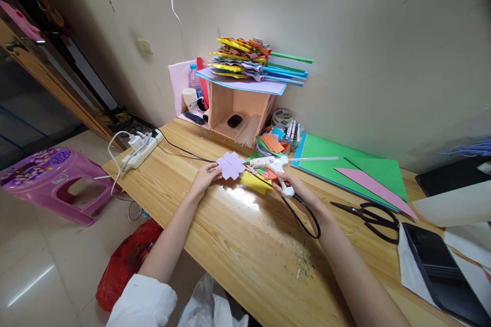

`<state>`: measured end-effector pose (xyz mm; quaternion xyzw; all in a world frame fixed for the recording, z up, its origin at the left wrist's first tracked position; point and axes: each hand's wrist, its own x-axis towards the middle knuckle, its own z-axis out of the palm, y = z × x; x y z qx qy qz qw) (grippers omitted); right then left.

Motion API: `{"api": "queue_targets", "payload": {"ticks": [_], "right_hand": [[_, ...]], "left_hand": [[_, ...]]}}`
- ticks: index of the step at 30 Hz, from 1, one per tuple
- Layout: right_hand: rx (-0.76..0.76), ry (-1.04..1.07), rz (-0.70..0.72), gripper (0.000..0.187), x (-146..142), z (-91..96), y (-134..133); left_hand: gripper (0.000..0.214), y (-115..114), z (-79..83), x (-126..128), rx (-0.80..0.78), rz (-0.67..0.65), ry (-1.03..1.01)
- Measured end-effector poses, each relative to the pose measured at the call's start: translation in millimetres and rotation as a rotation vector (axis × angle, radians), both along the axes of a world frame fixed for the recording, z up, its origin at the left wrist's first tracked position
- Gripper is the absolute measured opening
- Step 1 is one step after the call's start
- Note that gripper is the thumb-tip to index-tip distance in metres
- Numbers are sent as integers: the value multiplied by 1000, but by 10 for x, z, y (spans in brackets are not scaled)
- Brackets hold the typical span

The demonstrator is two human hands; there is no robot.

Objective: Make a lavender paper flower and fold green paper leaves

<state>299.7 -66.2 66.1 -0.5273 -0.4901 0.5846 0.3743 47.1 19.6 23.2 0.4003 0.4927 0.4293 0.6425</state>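
Pinched in my left hand (207, 176) is a lilac paper flower (230, 165), held just above the wooden table. My right hand (293, 184) grips a white glue gun (274, 163) by its handle, with the nozzle pointing left at the flower's right edge. A clear glue stick (312, 159) sticks out of the gun's rear. From the handle a black cord (312, 225) loops down and runs left behind the flower. Beneath the gun lie yellow paper (255, 184) and other coloured scraps, partly hidden by it.
Scissors (368, 217), green card sheets (326, 153), a pink paper strip (372, 189) and a black phone (441, 265) lie to the right. A cardboard box (240, 102) with stacked paper flowers (241, 59) stands behind. At the left edge is a power strip (143, 150), near a purple stool (72, 184).
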Motion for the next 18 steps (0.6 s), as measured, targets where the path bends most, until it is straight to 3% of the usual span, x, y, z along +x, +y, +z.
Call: {"api": "queue_targets", "payload": {"ticks": [8,13,18], "right_hand": [[-17,-129,65,42,-103,-68,13],[-25,-16,17,35,-293,-225,41],[-19,17,-40,39,-374,-261,16]], "left_hand": [[23,36,5,-65,-27,58,-79],[19,40,3,-52,-55,70,-91],[15,34,9,-44,-67,67,-100]]}}
